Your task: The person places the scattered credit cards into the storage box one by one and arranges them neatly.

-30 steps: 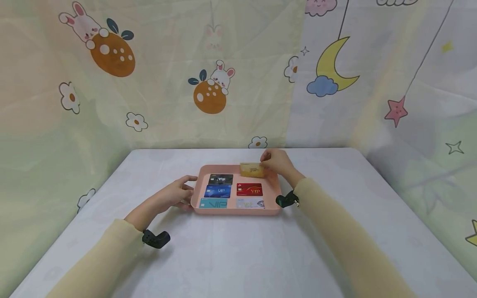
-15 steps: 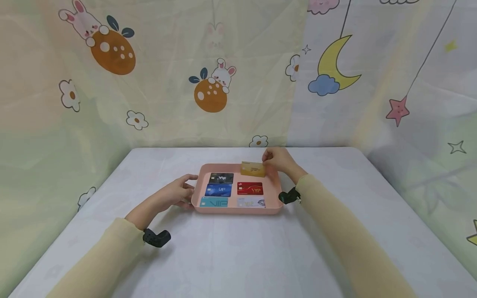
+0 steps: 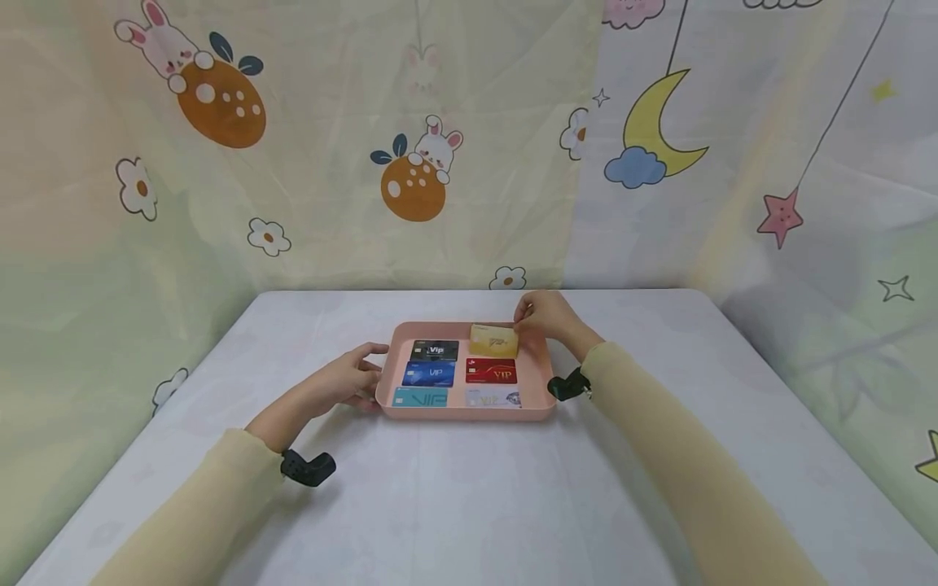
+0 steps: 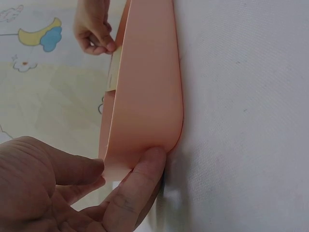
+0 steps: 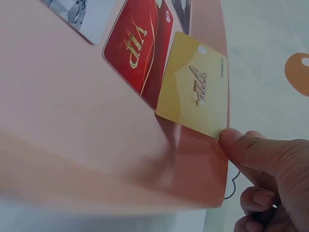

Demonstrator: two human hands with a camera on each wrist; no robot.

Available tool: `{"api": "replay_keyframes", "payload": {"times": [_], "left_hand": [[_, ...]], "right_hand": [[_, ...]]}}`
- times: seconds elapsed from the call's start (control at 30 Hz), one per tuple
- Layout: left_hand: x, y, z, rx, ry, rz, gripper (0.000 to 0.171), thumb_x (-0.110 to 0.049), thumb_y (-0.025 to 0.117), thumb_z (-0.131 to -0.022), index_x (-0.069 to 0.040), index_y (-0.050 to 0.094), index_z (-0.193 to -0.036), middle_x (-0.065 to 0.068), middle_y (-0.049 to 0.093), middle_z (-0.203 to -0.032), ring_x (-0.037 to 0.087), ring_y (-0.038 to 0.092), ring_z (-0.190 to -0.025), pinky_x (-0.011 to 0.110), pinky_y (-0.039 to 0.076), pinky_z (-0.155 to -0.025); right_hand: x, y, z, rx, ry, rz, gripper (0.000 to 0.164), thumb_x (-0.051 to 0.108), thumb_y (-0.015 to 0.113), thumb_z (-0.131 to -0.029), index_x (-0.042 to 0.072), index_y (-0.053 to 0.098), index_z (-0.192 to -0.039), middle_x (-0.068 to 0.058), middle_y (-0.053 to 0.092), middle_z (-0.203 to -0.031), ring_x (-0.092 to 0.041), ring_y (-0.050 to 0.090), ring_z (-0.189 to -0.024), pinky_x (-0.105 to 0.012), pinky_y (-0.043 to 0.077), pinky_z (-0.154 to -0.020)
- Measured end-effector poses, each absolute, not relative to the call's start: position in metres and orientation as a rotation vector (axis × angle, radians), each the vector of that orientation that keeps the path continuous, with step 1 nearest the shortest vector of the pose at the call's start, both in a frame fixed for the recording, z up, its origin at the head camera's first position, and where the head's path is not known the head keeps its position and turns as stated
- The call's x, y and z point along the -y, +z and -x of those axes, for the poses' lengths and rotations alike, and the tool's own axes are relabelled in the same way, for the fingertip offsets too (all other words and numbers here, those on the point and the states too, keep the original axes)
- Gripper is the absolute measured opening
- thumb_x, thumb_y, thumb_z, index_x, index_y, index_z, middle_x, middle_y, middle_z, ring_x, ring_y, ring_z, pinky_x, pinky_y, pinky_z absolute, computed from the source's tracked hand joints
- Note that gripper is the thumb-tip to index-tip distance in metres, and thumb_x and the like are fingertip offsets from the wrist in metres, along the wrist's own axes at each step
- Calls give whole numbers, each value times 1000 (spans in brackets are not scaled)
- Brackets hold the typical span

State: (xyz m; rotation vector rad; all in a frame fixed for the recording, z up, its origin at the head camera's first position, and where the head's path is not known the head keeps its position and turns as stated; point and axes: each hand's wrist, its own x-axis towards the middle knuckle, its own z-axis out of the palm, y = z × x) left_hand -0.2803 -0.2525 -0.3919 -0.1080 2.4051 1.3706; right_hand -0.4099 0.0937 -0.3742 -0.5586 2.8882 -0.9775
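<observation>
In the head view my right hand (image 3: 550, 317) is at the far right corner of a shallow pink tray (image 3: 421, 414). Between thumb and finger it pinches one corner of a gold VIP card (image 5: 193, 87). The card is tilted, its far edge by the tray's rim and its near edge beside a red VIP card (image 5: 137, 46). My left hand (image 3: 340, 382) touches the tray's left end from outside. In the left wrist view its fingertips (image 4: 153, 157) rest against the outer wall and near the rim.
Black (image 3: 435, 351), blue (image 3: 428, 373) and teal (image 3: 420, 397) VIP cards lie in the tray's left column. A silver-white card (image 3: 493, 397) lies in front of the red one. The tray stands on a white table (image 3: 469, 505), with patterned cloth (image 3: 315, 146) behind.
The gold card has come down and slightly nearer, and its face shows more fully. My right hand has shifted only a little with it. My left hand stays at the tray.
</observation>
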Motion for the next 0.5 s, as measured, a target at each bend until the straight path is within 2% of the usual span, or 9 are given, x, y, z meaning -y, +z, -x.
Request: {"api": "replay_keyframes", "payload": {"times": [0.17,0.3,0.4,0.5], "left_hand": [[253,-392,280,-2402,1369,115,64,-6,50,-104,-13,25,-162,26,50,-143,27,68,-98,36,63,-80],[253,-392,280,-2402,1367,107,65,-5,50,-102,-13,25,-162,27,50,-142,27,69,-98,37,63,-79],[252,-392,281,-2400,1368,106,65,-5,50,-102,-13,25,-162,27,51,-142,27,69,-98,37,63,-79],[254,-392,280,-2400,1372,118,65,-6,50,-103,-14,25,-162,26,51,-143,27,68,-98,36,63,-79]], "right_hand": [[-91,-379,414,-2897,-974,598,6,9,77,-90,6,72,-91,-10,73,-95,-26,64,-95,-39,55,-88],[-90,-379,414,-2867,-937,699,3,11,73,-94,7,73,-95,-9,75,-101,-29,67,-105,-45,54,-99],[-90,-376,410,-2831,-746,774,11,15,70,-97,11,77,-104,-7,76,-111,-28,65,-113,-46,52,-104],[-85,-374,405,-2779,-452,898,17,22,68,-99,17,80,-110,-2,76,-113,-26,62,-112,-46,51,-105]]}}
